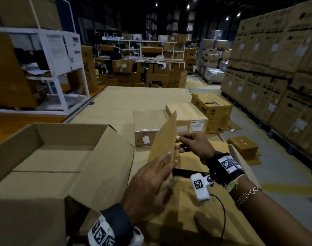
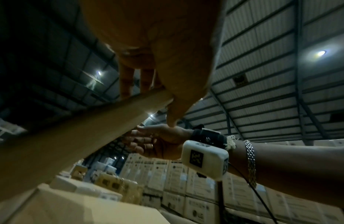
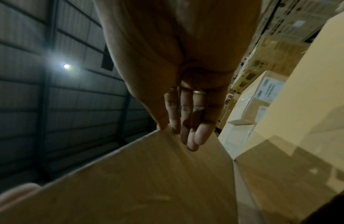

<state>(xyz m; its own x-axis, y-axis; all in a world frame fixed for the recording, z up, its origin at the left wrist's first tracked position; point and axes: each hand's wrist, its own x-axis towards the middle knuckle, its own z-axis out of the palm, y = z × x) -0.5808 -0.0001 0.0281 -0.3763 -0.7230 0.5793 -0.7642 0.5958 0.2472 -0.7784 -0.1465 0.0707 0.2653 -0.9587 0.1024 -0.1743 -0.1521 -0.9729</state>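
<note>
Holding the sheet [image 1: 165,139] upright on edge above the box [image 1: 187,210] in front of me, I had it between both hands. My left hand [image 1: 149,181] gripped its lower part, fingers spread on one face and thumb on the other. My right hand [image 1: 196,146] pinched the edge higher up, thumb against fingers. I could not tell whether the sheet's foot was joined to that box.

To do this step well, I judged, both grips belonged close to the edges so the cardboard would not buckle. It ought to turn as one flat piece and go down squarely, not corner first. The open box [image 1: 66,134] stood just to my left with a flap near my left hand, so a wide swing could have caught it. Sealed boxes [image 1: 148,125] sat beyond on the worktop [image 1: 137,98], well apart from my hands.
</note>
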